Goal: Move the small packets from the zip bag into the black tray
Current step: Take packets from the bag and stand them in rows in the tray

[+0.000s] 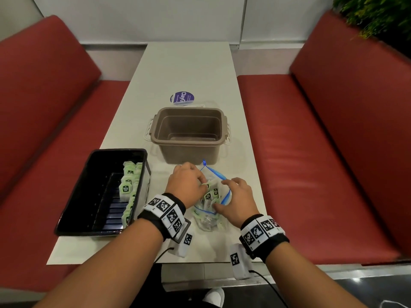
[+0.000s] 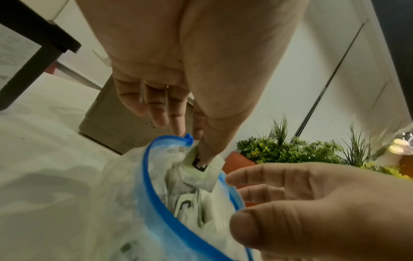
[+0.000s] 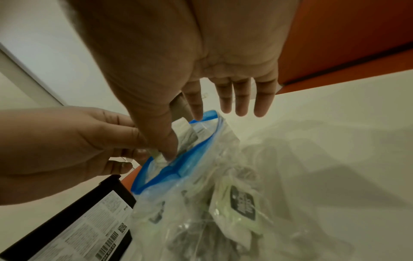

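Pinched between the thumb and forefinger of the left hand (image 1: 186,182) is one small packet (image 2: 202,172), caught by its top edge right at the mouth of the zip bag (image 1: 210,202); the left wrist view shows the thumb pressed on the packet's dark label, with the other fingers (image 2: 156,109) curled loosely above and holding nothing. The right hand (image 1: 236,200) has its fingers spread and nearly straight — its thumb sits on the blue zip rim (image 3: 178,166), seemingly steadying the mouth open, though it curls round nothing.

On the table (image 1: 189,70) the bag lies between the two hands, its blue-rimmed mouth gaping toward 12 o'clock and its body running back toward 6 o'clock; more packets (image 3: 242,203) are visible through the clear plastic, so a good share of the work appears to remain. The black tray (image 1: 73,210) stands at about 9 o'clock from the bag, just beside the left wrist, with its long axis running from 6 toward 12 o'clock. A row of packets (image 1: 129,187) already stands on edge along its right wall.

That relation decides the coming move: the tray is on the left hand's side, so the pinching hand is much the nearer — it would probably lift the packet clear of the rim and carry it toward 9 o'clock, while the right hand holds the bag. A brown tub (image 1: 189,134) stands at 12 o'clock from the bag, out of that path.
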